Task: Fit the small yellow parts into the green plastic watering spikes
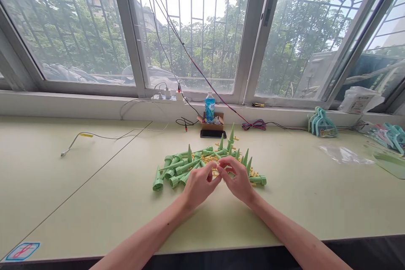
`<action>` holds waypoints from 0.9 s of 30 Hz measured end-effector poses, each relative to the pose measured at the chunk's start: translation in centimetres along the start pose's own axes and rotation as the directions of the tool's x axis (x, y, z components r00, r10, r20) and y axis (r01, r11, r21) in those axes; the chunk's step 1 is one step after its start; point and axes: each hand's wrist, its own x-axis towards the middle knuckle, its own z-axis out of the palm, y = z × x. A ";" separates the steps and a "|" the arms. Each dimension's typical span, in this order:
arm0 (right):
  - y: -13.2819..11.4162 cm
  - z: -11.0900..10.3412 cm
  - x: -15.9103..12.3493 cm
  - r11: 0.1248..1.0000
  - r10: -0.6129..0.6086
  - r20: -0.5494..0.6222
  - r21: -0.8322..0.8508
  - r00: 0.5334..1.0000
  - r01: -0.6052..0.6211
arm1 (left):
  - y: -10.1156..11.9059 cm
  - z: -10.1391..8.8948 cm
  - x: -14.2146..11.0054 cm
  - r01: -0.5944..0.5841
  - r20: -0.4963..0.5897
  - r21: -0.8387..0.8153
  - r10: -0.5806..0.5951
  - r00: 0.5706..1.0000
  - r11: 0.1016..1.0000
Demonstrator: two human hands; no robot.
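Observation:
My left hand (200, 183) and my right hand (236, 177) meet at the fingertips, low over a heap of plastic parts. Both are closed in a pinch; whatever sits between the fingers is too small and too covered to make out. Around them lie several green plastic spikes (182, 168), hollow cones with a ribbed collar at the wide end. Some point upward, such as the tall green spike (232, 135) at the back; others lie on their sides. Small yellow plastic pieces (254, 174) are scattered among the spikes, partly hidden behind my hands.
Behind the heap are a black phone (213, 134), a small cardboard box (218, 125) and a bottle of blue liquid (209, 107). A coiled cable (255, 125) lies right of them. Teal plastic items (322, 123) and a clear bag (344, 154) rest farther right. A white cable (95, 136) crosses the left tabletop.

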 end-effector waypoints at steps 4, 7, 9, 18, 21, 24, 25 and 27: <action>0.1 -0.1 0.1 0.998 -0.051 0.009 -0.033 0.999 0.051 | 0.0 0.0 0.0 -0.018 -0.010 -0.007 0.018 1.000 1.000; 0.3 -0.2 0.1 0.997 -0.063 -0.018 -0.036 0.998 0.062 | 0.0 0.1 0.0 -0.029 -0.012 0.008 0.029 0.999 1.000; 0.5 -0.2 0.1 0.998 -0.059 -0.033 -0.027 0.998 0.058 | 0.0 0.2 0.0 -0.044 -0.008 0.018 0.044 0.999 0.999; 0.8 -0.1 0.0 0.998 -0.036 -0.076 0.039 0.996 0.039 | -0.2 0.4 -0.1 -0.082 0.003 0.024 0.082 0.997 0.996; 0.8 0.0 0.1 0.998 -0.038 -0.085 0.043 0.996 0.042 | -0.1 0.3 0.0 -0.065 0.006 0.032 0.064 0.998 0.997; 0.8 0.0 0.1 0.998 -0.045 -0.101 0.037 0.994 0.049 | -0.1 0.4 0.0 -0.060 -0.003 0.031 0.060 0.998 0.998; 0.7 0.0 0.1 0.998 -0.046 -0.104 0.034 0.994 0.050 | 0.0 0.3 0.0 -0.062 -0.007 0.031 0.062 0.998 0.998; 0.6 -0.1 0.1 0.999 -0.044 -0.106 0.024 0.993 0.047 | 0.1 0.3 0.1 -0.065 -0.009 0.029 0.065 0.998 0.997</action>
